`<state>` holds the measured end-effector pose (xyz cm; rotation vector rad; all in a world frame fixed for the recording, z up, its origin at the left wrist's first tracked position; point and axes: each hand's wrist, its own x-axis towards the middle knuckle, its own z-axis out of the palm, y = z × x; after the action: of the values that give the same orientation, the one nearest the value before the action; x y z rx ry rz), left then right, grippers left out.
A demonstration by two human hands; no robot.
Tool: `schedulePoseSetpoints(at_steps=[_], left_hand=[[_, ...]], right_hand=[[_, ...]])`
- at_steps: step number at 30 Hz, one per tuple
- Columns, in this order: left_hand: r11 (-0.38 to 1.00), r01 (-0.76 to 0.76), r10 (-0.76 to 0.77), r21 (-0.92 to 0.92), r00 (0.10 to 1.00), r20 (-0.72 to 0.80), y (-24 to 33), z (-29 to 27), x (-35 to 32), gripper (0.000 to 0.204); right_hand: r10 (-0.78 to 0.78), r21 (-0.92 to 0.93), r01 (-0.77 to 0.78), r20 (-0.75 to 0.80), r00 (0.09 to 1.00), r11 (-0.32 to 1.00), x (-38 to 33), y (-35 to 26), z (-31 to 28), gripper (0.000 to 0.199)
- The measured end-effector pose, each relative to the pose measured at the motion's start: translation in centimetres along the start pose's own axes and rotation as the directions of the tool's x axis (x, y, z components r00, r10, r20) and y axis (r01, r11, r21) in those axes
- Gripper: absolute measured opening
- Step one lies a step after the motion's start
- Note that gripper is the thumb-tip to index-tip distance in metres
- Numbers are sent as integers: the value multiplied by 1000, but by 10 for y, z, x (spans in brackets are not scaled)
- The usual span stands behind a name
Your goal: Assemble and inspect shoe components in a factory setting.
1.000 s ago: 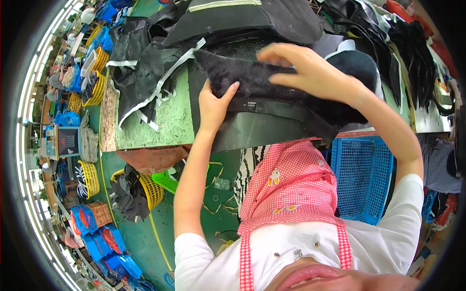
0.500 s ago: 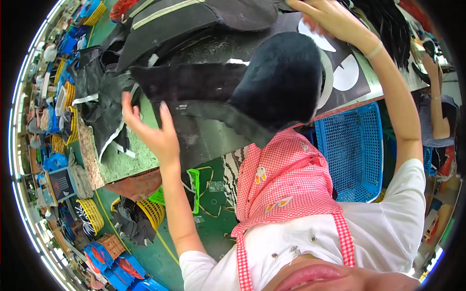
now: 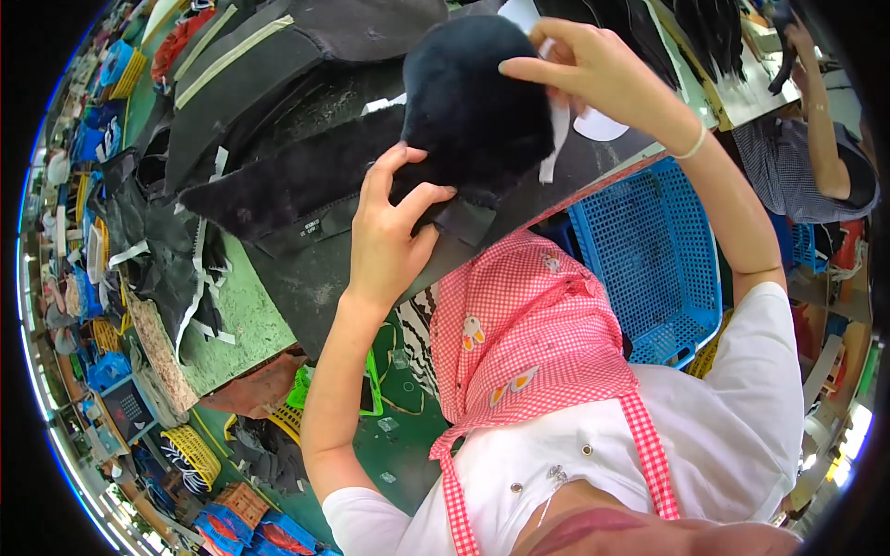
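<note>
A black furry boot-shaped piece [image 3: 477,102] lies across dark sheet material on the table, its long strip reaching to the left and its wide rounded end upright on the right. My left hand [image 3: 394,218] has its fingers bent over the lower edge where strip and wide end meet. At the upper right edge, my right hand [image 3: 593,79] grips the wide end, with the thumb on the fur and the other fingers behind. A white strip [image 3: 556,139] shows along that edge below these fingers. White rounded pieces [image 3: 601,126] lie beyond it on the table.
Black padded panels [image 3: 278,74] with pale strips lie at the far side. Dark scraps with white edging [image 3: 167,250] cover the left of the green tabletop [image 3: 241,320]. A blue basket [image 3: 644,259] stands below the table's right edge. Another person's arm [image 3: 820,130] is at far right.
My left hand has come from the open space left of the piece onto its lower edge. The right hand has moved from the white pieces to the furry end, which has shifted left and up.
</note>
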<state>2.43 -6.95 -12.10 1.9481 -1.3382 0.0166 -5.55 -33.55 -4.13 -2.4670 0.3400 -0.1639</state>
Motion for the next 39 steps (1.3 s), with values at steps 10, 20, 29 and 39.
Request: schedulePoseSetpoints(at_steps=[10,20,29,39], left_hand=[[985,94,-72,-148,986,149,4,-16,11,32],[977,-213,190,5,880,436,1,-24,35,20],[995,-92,96,-32,861,500,0,-28,40,51],[976,-217,171,-4,761,626,1,-32,38,33]], right_hand=[[-62,327,5,165,984,945,-17,-13,32,55],[254,261,-298,190,949,918,8,40,41,29],[56,273,-132,268,962,953,11,35,28,38],[89,320,-251,446,891,913,17,43,28,31]])
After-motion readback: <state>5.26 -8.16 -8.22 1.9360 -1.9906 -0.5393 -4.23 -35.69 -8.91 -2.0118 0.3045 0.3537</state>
